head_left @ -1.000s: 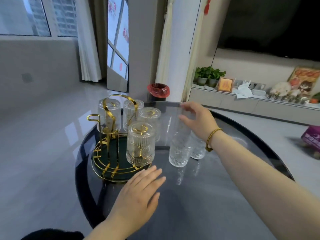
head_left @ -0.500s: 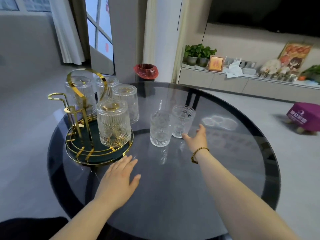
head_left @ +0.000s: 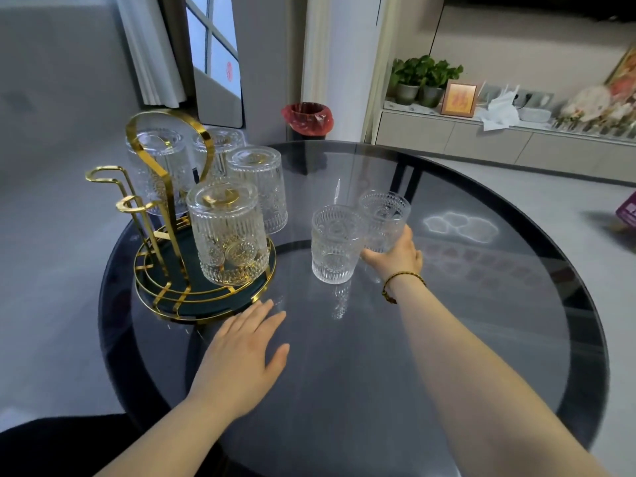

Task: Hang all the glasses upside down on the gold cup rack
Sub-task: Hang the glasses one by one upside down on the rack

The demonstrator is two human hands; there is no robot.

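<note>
The gold cup rack [head_left: 165, 290] with a dark green base stands at the left of the round glass table [head_left: 447, 339]. Several ribbed glasses hang upside down on it, the nearest one [head_left: 229, 232] in front. Two gold hooks [head_left: 113, 187] at its left are bare. Two upright glasses stand mid-table: a near one [head_left: 334, 244] and a far one [head_left: 383, 218]. My right hand [head_left: 395, 254] is wrapped around the lower part of the far glass. My left hand [head_left: 241, 352] lies flat on the table just in front of the rack's base, fingers spread, holding nothing.
A red-lined bin [head_left: 307, 118] stands on the floor beyond the table. A low cabinet [head_left: 481, 139] at the back right carries potted plants [head_left: 423, 75] and a picture frame [head_left: 459, 98]. The table's dark rim runs close to the rack on the left.
My right hand dropped from above the glasses to the table, then closed around the far upright glass. My left hand stayed flat near the rack. The view tilted down.
</note>
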